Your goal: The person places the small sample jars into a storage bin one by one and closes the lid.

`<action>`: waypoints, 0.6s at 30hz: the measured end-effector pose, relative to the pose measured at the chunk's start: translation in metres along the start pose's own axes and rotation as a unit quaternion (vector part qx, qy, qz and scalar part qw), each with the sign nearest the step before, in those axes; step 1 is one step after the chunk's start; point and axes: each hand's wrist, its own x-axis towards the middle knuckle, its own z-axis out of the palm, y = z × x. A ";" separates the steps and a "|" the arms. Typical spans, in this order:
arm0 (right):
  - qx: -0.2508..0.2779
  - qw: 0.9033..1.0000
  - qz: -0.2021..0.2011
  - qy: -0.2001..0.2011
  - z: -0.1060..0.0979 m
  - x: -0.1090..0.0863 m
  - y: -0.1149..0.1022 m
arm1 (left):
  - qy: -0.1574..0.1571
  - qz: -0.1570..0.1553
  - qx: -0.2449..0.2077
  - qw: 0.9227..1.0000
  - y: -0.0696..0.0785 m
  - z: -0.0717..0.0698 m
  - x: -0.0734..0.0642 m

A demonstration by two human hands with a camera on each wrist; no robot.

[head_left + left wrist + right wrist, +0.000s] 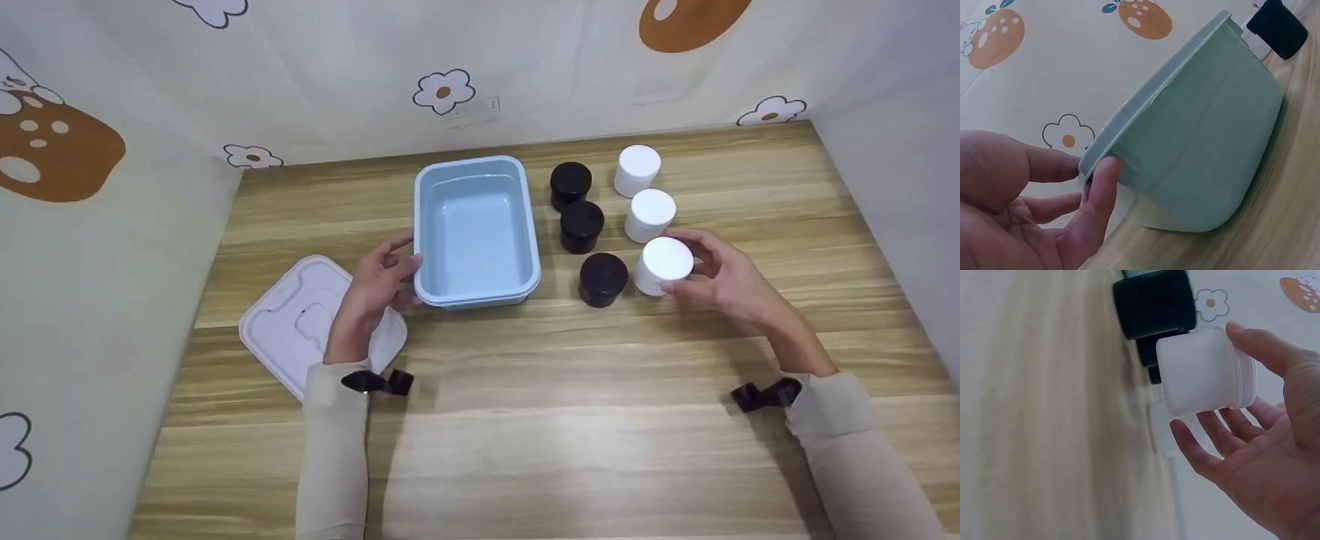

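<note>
A light blue rectangular tub [476,247] stands on the wooden table. At its left side my left hand [379,281] pinches the rim; the left wrist view shows thumb and fingertips at the rim's corner [1100,149]. To the right of the tub, my right hand [716,274] holds the nearest white lidded jar [666,264] between thumb and fingers. In the right wrist view the thumb lies on the lid edge of this white jar [1199,374], fingers on the opposite side. Whether the jar touches the table, I cannot tell.
Two more white jars [651,214] [637,169] stand behind the held one. Several black jars, the nearest black jar [603,279] included, form a row between tub and white jars. A pale lid [281,330] lies partly under my left forearm. A patterned curtain [337,82] borders the table.
</note>
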 end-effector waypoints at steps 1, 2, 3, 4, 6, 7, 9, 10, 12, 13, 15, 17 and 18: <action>-0.008 1.000 0.000 0.003 -0.001 0.002 -0.005 | -0.002 0.002 -0.001 1.000 0.000 0.000 0.000; -0.018 1.000 -0.001 0.005 -0.001 0.003 -0.010 | -0.004 0.003 -0.002 1.000 0.000 -0.001 0.000; -0.023 1.000 -0.002 0.006 -0.001 0.005 -0.015 | -0.006 0.003 -0.003 1.000 0.000 -0.001 0.000; -0.027 1.000 -0.004 0.007 -0.001 0.007 -0.020 | -0.008 0.002 -0.002 1.000 0.000 -0.001 0.000; -0.034 0.999 -0.011 0.007 -0.001 0.012 -0.028 | -0.009 0.000 -0.001 1.000 -0.001 -0.001 0.000; -0.037 0.999 -0.015 0.006 0.000 0.015 -0.033 | -0.011 0.000 0.001 1.000 -0.001 -0.001 -0.001; -0.038 0.999 -0.026 0.006 0.000 0.021 -0.042 | -0.013 -0.001 0.010 1.000 0.000 -0.001 -0.002; -0.042 0.999 -0.032 0.005 0.001 0.024 -0.046 | -0.015 -0.003 0.013 1.000 0.000 -0.001 -0.003; -0.049 0.998 -0.041 0.003 0.002 0.032 -0.055 | -0.017 -0.004 0.020 1.000 0.000 0.000 -0.005; -0.049 0.998 -0.043 0.002 0.003 0.036 -0.060 | -0.019 -0.004 0.024 1.000 0.001 0.000 -0.005; -0.046 0.998 -0.042 -0.004 0.005 0.045 -0.068 | -0.020 -0.004 0.023 1.000 0.001 0.001 -0.006; -0.045 0.998 -0.037 -0.012 0.008 0.055 -0.076 | -0.021 -0.001 0.020 1.000 0.001 0.001 -0.006; -0.046 0.998 -0.033 -0.015 0.010 0.061 -0.080 | -0.022 0.001 0.018 1.000 0.001 0.001 -0.006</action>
